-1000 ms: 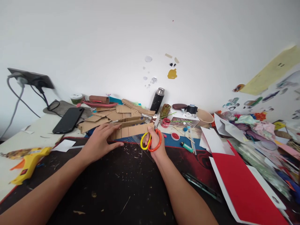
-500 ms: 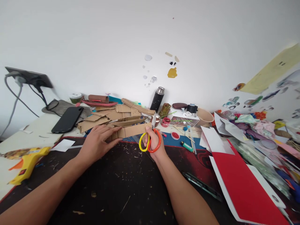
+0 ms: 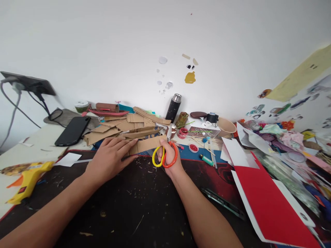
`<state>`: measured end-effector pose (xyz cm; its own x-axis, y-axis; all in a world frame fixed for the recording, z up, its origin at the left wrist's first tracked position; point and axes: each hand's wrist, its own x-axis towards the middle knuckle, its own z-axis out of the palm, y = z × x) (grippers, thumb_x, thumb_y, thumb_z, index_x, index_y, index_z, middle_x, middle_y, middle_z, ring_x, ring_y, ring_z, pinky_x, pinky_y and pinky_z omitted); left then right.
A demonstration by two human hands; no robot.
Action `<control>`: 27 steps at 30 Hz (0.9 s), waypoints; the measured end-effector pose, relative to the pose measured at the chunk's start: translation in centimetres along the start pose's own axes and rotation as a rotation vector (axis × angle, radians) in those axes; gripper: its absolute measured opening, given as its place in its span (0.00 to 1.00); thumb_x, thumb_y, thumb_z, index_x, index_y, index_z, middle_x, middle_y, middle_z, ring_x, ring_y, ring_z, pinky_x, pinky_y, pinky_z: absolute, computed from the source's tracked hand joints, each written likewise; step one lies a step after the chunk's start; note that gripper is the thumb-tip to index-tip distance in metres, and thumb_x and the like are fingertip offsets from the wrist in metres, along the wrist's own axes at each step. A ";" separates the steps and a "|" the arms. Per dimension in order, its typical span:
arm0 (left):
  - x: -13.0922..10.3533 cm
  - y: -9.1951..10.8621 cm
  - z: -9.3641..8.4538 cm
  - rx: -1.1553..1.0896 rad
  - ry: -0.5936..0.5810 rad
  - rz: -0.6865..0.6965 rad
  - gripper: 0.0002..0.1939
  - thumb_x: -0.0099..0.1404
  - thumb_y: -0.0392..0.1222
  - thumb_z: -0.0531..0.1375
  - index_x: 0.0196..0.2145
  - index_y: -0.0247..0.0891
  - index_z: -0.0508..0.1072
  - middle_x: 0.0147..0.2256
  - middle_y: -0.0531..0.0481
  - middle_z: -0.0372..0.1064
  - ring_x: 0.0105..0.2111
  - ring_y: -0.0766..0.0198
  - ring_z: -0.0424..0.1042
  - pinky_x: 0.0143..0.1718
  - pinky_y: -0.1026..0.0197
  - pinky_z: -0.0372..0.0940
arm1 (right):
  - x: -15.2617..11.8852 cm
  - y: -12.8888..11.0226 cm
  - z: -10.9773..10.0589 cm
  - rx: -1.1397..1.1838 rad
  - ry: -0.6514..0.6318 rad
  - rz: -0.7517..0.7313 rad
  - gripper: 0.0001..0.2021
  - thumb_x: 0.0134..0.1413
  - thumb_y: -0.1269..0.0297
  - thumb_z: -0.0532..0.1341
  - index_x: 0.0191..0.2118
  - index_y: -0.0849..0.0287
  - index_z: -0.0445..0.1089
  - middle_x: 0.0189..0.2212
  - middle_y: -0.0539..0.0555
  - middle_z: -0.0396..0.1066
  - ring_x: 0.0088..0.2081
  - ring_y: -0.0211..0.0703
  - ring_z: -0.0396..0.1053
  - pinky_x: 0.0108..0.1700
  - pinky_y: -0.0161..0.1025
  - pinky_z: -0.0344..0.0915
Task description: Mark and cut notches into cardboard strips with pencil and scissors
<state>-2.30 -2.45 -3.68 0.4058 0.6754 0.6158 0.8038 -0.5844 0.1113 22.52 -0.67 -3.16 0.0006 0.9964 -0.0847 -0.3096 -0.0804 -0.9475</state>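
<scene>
A narrow cardboard strip with creases across it stretches between my two hands above the dark mat. My left hand is closed on its left part, thumb below and fingers along the top. At the strip's right end, my right hand pinches the cardboard between thumb and fingers. That same hand also carries scissors, their blades pointing up and their yellow and orange handle loops hanging around the fingers. A pile of cardboard scraps lies just behind the strip.
A yellow glue gun and a black phone lie at left. Behind are a black flask and a red paint pot. Red card and a utility knife lie right. Crumbs litter the dark mat.
My left hand has slid a little to the right along the strip, covering more of it. My right hand stays nearly in place with the scissors. The view has shifted slightly.
</scene>
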 end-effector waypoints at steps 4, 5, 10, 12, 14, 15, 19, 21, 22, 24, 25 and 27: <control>0.0 0.7 -0.3 -0.108 -0.034 -0.125 0.27 0.81 0.60 0.55 0.63 0.42 0.83 0.53 0.36 0.86 0.49 0.41 0.84 0.55 0.43 0.72 | -0.6 -0.6 0.3 0.006 -0.113 -0.014 0.36 0.64 0.37 0.68 0.14 0.54 0.61 0.10 0.48 0.57 0.14 0.34 0.57 0.20 0.35 0.53; 0.1 1.0 -0.4 -0.164 -0.054 -0.193 0.27 0.80 0.61 0.54 0.59 0.43 0.84 0.50 0.37 0.87 0.46 0.42 0.85 0.51 0.45 0.73 | -0.7 -0.7 0.4 0.026 -0.136 -0.021 0.34 0.62 0.35 0.69 0.16 0.55 0.64 0.10 0.47 0.58 0.14 0.34 0.57 0.20 0.35 0.53; 0.8 3.0 -1.0 -0.590 -0.211 -0.591 0.34 0.76 0.73 0.50 0.33 0.45 0.81 0.25 0.46 0.79 0.25 0.52 0.77 0.31 0.55 0.68 | -0.9 -0.6 0.8 0.064 -0.147 0.018 0.29 0.54 0.32 0.74 0.40 0.57 0.77 0.14 0.42 0.64 0.13 0.37 0.60 0.18 0.34 0.54; 1.1 3.7 -1.1 -0.833 -0.254 -0.696 0.37 0.73 0.79 0.53 0.34 0.43 0.80 0.24 0.46 0.78 0.24 0.53 0.76 0.28 0.56 0.67 | -1.0 -0.3 0.9 0.023 -0.139 0.042 0.30 0.54 0.32 0.74 0.41 0.58 0.77 0.14 0.42 0.65 0.13 0.37 0.61 0.18 0.34 0.55; 1.2 4.2 -0.9 -1.059 -0.289 -0.780 0.37 0.69 0.81 0.58 0.36 0.42 0.81 0.25 0.44 0.80 0.26 0.53 0.78 0.28 0.57 0.68 | -1.1 -0.1 1.0 -0.023 -0.145 0.057 0.30 0.55 0.32 0.74 0.41 0.58 0.77 0.14 0.42 0.66 0.13 0.38 0.62 0.18 0.34 0.57; 1.1 4.4 -0.8 -1.150 -0.305 -0.819 0.36 0.68 0.80 0.61 0.37 0.41 0.81 0.26 0.44 0.81 0.26 0.53 0.79 0.29 0.57 0.69 | -1.1 0.0 1.1 -0.046 -0.155 0.058 0.30 0.55 0.32 0.74 0.41 0.58 0.76 0.14 0.43 0.67 0.14 0.38 0.62 0.18 0.34 0.57; 0.9 5.1 -0.2 -1.389 -0.330 -0.954 0.31 0.62 0.74 0.71 0.36 0.40 0.80 0.30 0.44 0.83 0.26 0.54 0.80 0.28 0.58 0.71 | -1.6 0.2 1.3 -0.094 -0.223 0.051 0.28 0.56 0.35 0.74 0.43 0.56 0.73 0.15 0.43 0.69 0.14 0.39 0.63 0.19 0.34 0.59; 1.0 5.5 -0.2 -1.478 -0.338 -0.992 0.31 0.59 0.72 0.75 0.36 0.39 0.80 0.30 0.45 0.82 0.25 0.54 0.80 0.27 0.58 0.72 | -1.8 0.2 1.4 -0.091 -0.262 0.055 0.28 0.55 0.35 0.75 0.42 0.55 0.72 0.15 0.43 0.69 0.14 0.39 0.63 0.19 0.34 0.59; 1.1 5.7 -0.3 -1.517 -0.350 -1.001 0.31 0.57 0.71 0.76 0.36 0.39 0.79 0.29 0.45 0.81 0.24 0.54 0.79 0.27 0.57 0.73 | -1.9 0.3 1.5 -0.088 -0.279 0.059 0.28 0.54 0.35 0.75 0.41 0.55 0.72 0.14 0.43 0.69 0.14 0.38 0.63 0.19 0.34 0.59; 1.2 6.0 -0.5 -1.578 -0.378 -1.004 0.32 0.54 0.70 0.79 0.37 0.39 0.79 0.29 0.46 0.81 0.24 0.54 0.80 0.27 0.56 0.75 | -1.9 0.4 1.5 -0.080 -0.295 0.067 0.28 0.53 0.36 0.76 0.40 0.55 0.71 0.14 0.42 0.68 0.14 0.38 0.62 0.19 0.34 0.59; 1.3 6.0 -0.5 -1.595 -0.390 -0.998 0.33 0.54 0.69 0.79 0.38 0.39 0.78 0.29 0.46 0.81 0.24 0.54 0.80 0.27 0.56 0.75 | -1.9 0.5 1.5 -0.075 -0.294 0.070 0.28 0.53 0.36 0.76 0.40 0.55 0.70 0.14 0.42 0.68 0.14 0.38 0.61 0.19 0.34 0.59; 1.3 6.0 -0.6 -1.607 -0.411 -0.982 0.32 0.55 0.69 0.79 0.38 0.38 0.78 0.29 0.46 0.81 0.25 0.54 0.80 0.26 0.56 0.76 | -1.9 0.7 1.5 -0.057 -0.287 0.077 0.28 0.53 0.36 0.77 0.40 0.55 0.70 0.14 0.42 0.67 0.14 0.37 0.61 0.18 0.33 0.58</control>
<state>2.79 -5.38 -1.73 0.3845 0.8838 -0.2665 -0.2167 0.3670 0.9046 20.88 -2.53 -3.22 -0.2920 0.9536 -0.0736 -0.2440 -0.1487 -0.9583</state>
